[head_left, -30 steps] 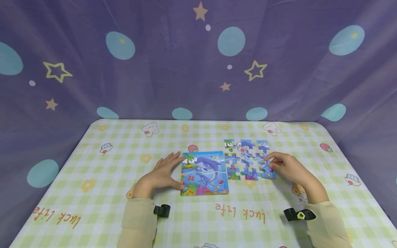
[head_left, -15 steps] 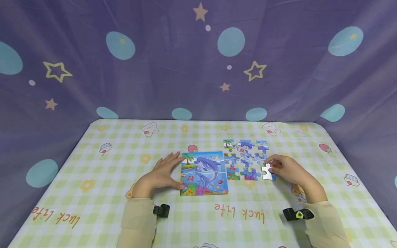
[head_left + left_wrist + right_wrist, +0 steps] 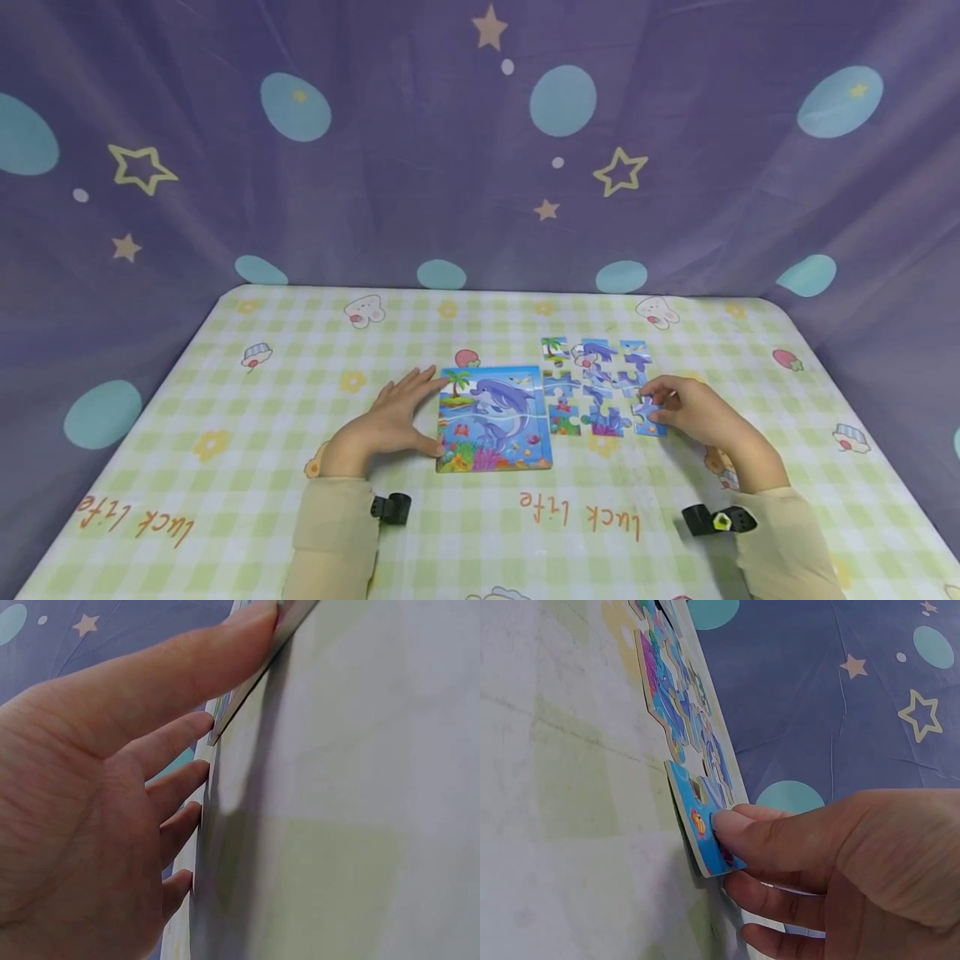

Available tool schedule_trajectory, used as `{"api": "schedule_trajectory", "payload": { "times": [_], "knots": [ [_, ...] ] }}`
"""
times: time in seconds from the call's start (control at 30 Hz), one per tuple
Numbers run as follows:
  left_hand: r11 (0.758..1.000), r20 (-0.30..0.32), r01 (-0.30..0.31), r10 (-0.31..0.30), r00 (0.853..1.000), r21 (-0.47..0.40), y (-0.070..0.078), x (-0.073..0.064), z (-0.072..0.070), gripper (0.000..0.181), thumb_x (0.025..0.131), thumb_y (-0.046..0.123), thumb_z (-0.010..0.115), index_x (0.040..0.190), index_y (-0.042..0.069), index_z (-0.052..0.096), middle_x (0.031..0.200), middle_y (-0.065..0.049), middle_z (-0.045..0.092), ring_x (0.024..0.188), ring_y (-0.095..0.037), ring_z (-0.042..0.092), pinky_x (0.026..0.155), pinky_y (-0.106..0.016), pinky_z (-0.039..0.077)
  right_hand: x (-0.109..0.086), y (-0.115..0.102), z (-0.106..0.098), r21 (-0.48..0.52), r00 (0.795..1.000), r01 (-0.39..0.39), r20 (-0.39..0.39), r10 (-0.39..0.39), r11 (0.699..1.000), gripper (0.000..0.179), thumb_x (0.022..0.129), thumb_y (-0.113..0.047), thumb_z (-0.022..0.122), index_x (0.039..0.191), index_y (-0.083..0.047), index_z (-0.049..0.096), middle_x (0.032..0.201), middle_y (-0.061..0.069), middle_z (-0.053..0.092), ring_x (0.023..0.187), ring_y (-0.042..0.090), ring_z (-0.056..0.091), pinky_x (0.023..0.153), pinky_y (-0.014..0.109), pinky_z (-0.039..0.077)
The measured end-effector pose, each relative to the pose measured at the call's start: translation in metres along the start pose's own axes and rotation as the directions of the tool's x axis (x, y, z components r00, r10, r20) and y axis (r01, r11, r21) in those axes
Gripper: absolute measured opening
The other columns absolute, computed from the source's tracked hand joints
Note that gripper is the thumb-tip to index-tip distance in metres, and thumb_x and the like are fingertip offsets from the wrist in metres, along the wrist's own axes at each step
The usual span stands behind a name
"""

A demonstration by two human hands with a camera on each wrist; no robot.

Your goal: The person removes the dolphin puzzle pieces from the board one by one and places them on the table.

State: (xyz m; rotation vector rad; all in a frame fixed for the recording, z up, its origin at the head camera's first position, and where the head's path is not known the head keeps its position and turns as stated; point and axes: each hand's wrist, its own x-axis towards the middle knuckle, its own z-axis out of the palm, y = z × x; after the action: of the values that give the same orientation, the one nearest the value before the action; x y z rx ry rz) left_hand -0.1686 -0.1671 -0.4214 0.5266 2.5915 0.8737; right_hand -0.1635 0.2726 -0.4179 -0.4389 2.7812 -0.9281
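Note:
The dolphin puzzle board [image 3: 495, 421] lies flat on the table in front of me. My left hand [image 3: 387, 425] touches its left side, thumb at the near corner and forefinger at the far one, the fingers spread and fairly straight. To the right of the board, loose jigsaw pieces [image 3: 602, 419] lie face up in spaced rows. My right hand [image 3: 693, 407] pinches the near right corner piece [image 3: 694, 817], thumb on its printed face. In the right wrist view this piece tilts, one edge slightly off the cloth. The fingers under it are partly hidden.
A checked tablecloth [image 3: 225, 500] with printed flowers and lettering covers the table. Behind the far edge hangs a purple curtain [image 3: 420, 192] with stars and blue ovals. A black wrist strap [image 3: 392, 509] shows at the left sleeve.
My right hand has shifted slightly nearer and taken the corner piece between thumb and finger. That piece tilted and flashed white with glare, then its print shows again. The left hand stays put.

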Motion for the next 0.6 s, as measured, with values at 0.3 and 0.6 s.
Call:
{"api": "schedule_trajectory", "payload": {
  "times": [0.3, 0.6],
  "knots": [
    [1.0, 0.003, 0.003, -0.003, 1.0, -0.015, -0.002, 0.0, 0.001, 0.102, 0.069, 0.028, 0.09, 0.153, 0.009, 0.037, 0.163, -0.015, 0.017, 0.15, -0.037, 0.005, 0.119, -0.059, -0.002, 0.001, 0.001, 0.001, 0.013, 1.0, 0.006, -0.01, -0.006, 1.0, 0.026, 0.088, -0.002, 0.072, 0.113, 0.001, 0.066, 0.09, 0.005, 0.062, 0.074, 0.016, 0.056, 0.066, 0.033, 0.049],
    [1.0, 0.006, 0.0, 0.0, 1.0, -0.015, 0.0, -0.002, 0.0, 0.101, 0.07, 0.028, 0.088, 0.154, 0.009, 0.035, 0.163, -0.016, 0.017, 0.15, -0.037, 0.006, 0.119, -0.06, -0.001, 0.003, -0.009, -0.001, -0.014, 0.998, -0.057, 0.002, 0.057, 0.998, 0.025, 0.094, -0.009, 0.066, 0.118, 0.0, 0.065, 0.094, 0.004, 0.065, 0.076, 0.015, 0.06, 0.069, 0.036, 0.051]
  ]
}}
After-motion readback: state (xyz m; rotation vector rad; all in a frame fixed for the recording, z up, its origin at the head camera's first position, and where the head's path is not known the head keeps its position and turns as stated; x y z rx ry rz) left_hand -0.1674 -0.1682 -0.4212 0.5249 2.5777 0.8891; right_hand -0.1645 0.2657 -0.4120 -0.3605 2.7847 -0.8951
